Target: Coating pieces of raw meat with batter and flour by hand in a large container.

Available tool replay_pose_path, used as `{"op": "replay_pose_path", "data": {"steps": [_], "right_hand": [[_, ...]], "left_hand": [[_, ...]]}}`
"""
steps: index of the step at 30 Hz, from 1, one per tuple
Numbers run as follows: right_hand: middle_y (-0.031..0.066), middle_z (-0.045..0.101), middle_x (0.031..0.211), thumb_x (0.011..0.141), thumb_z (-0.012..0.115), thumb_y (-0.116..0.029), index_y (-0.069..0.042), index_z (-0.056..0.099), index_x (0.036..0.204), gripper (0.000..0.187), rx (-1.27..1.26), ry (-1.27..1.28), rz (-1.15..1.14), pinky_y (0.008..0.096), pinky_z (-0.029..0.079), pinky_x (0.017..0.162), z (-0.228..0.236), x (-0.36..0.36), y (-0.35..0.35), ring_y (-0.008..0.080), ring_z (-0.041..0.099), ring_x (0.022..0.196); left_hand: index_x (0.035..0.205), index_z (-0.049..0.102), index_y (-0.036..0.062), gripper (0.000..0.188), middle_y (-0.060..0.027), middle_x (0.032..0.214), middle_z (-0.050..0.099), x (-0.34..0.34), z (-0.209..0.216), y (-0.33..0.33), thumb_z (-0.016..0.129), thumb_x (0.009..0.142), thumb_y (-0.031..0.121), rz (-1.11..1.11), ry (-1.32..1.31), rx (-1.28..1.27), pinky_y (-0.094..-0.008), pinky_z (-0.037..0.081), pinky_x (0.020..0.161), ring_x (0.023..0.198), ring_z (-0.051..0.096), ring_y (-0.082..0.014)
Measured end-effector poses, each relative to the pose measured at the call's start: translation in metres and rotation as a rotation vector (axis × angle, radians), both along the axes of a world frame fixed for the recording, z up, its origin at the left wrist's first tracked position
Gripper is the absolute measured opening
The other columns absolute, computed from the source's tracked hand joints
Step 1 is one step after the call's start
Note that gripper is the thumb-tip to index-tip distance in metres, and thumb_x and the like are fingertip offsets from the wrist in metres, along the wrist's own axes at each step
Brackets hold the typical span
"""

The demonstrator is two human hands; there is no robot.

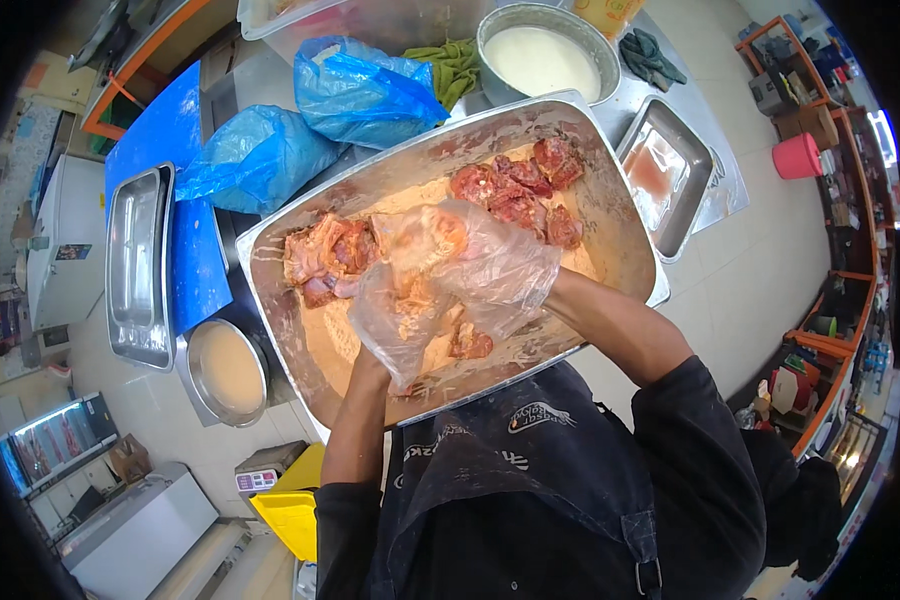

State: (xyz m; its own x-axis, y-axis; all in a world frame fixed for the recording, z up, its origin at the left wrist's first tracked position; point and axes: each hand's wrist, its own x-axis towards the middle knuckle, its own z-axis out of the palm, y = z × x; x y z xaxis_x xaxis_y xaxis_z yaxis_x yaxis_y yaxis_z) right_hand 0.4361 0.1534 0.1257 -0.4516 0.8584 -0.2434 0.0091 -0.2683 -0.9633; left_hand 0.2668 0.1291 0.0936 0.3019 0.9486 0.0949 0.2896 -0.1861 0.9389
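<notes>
Both my hands wear clear plastic gloves and work inside a large deep metal pan (620, 190). Between them is a piece of raw meat (420, 238) dusted with pale flour. My left hand (395, 320) curls round its near left side, while my right hand (500, 265) grips it from the right. Loose flour (330, 335) covers the pan's bottom. Red marinated meat pieces (515, 190) lie in the far right part, and more meat (330, 255) sits left of my hands. A smaller piece (468, 340) shows below my right hand. My gloves hide part of the held piece.
Beyond the pan stand two blue plastic bags (365, 95) and a round pot of white powder (545, 60). A shallow tray with reddish liquid (660, 175) is at the right. Stacked metal trays (138, 270) and a bowl of cloudy liquid (225, 370) are at the left.
</notes>
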Motion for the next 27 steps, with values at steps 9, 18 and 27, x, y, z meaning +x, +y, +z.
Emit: {"op": "replay_pose_path", "data": {"steps": [9, 18, 27], "right_hand": [[0.0123, 0.058, 0.096, 0.073, 0.067, -0.017, -0.001, 0.048, 0.111, 0.046, 0.452, -0.108, -0.390, 0.0330, 0.046, 0.078, -0.022, -0.038, -0.025, 0.0238, 0.058, 0.088], [0.0178, 0.059, 0.084, 0.087, 0.047, -0.032, -0.001, 0.056, 0.098, 0.035, 0.348, -0.974, 0.566, 0.0397, 0.047, 0.067, -0.026, -0.013, 0.002, 0.0296, 0.059, 0.074], [0.0127, 0.063, 0.089, 0.081, 0.052, -0.029, -0.012, 0.060, 0.103, 0.029, 0.296, -1.023, 1.099, 0.0376, 0.049, 0.071, -0.103, -0.024, -0.019, 0.0259, 0.061, 0.081]], "left_hand": [[0.094, 0.060, -0.0007, 0.033, -0.0115, 0.086, 0.061, -0.009, -0.002, -0.017, 0.072, 0.067, 0.013, 0.090, -0.067, 0.096, -0.0329, 0.046, 0.070, 0.080, 0.059, -0.0216], [0.094, 0.060, -0.0004, 0.025, -0.0105, 0.086, 0.062, -0.057, -0.027, 0.003, 0.065, 0.074, 0.014, 0.329, 0.625, 0.141, -0.0299, 0.047, 0.066, 0.071, 0.058, -0.0190], [0.103, 0.056, -0.0005, 0.028, -0.0113, 0.095, 0.060, -0.077, -0.001, 0.000, 0.059, 0.078, 0.012, 0.348, -0.307, -0.005, -0.0282, 0.048, 0.066, 0.075, 0.058, -0.0192]]}}
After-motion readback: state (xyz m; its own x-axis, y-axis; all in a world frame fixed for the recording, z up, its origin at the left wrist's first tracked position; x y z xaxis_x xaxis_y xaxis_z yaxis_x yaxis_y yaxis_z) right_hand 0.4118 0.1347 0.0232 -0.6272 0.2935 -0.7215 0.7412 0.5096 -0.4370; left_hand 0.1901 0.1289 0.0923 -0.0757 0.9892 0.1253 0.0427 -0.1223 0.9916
